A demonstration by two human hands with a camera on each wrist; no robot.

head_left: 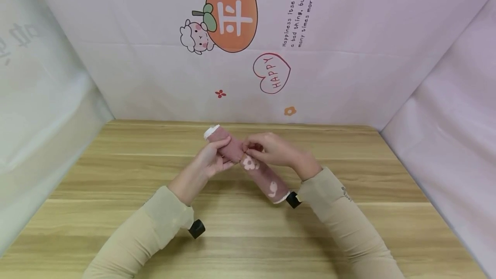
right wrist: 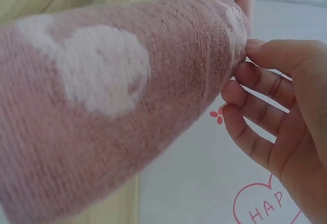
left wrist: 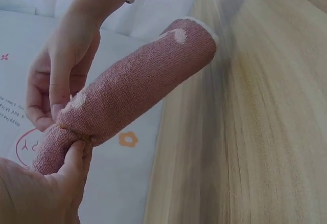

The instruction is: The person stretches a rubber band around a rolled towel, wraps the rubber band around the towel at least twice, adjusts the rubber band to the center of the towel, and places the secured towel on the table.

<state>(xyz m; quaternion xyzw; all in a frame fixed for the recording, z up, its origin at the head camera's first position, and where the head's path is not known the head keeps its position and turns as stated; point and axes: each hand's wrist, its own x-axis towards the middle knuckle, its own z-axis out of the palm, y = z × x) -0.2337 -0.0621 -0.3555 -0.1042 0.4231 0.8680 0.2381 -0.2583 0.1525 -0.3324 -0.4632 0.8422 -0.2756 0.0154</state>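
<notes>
A dusty-pink rolled towel (head_left: 271, 182) with white flower and leaf-like patterns and white edges slants across the hands, raised above the table. My left hand (head_left: 211, 158) grips its upper-left part, thumb on top and fingers beneath. At the middle, my right hand (head_left: 275, 150) pinches with thumb and forefinger, the other fingers curled alongside. The left wrist view shows the roll (left wrist: 138, 81) drawn in to a narrow waist (left wrist: 76, 133), where a thin band seems to run round it. From the right wrist, the right thumb (right wrist: 276, 52) meets the towel's edge.
Beneath the hands lies a wood-grain table (head_left: 240, 244). A white printed sheet (head_left: 155, 76) rises behind its back edge, with white cloth at both sides. Black devices (head_left: 196, 229) jut from under both sleeve cuffs, the right one beside the towel's lower end.
</notes>
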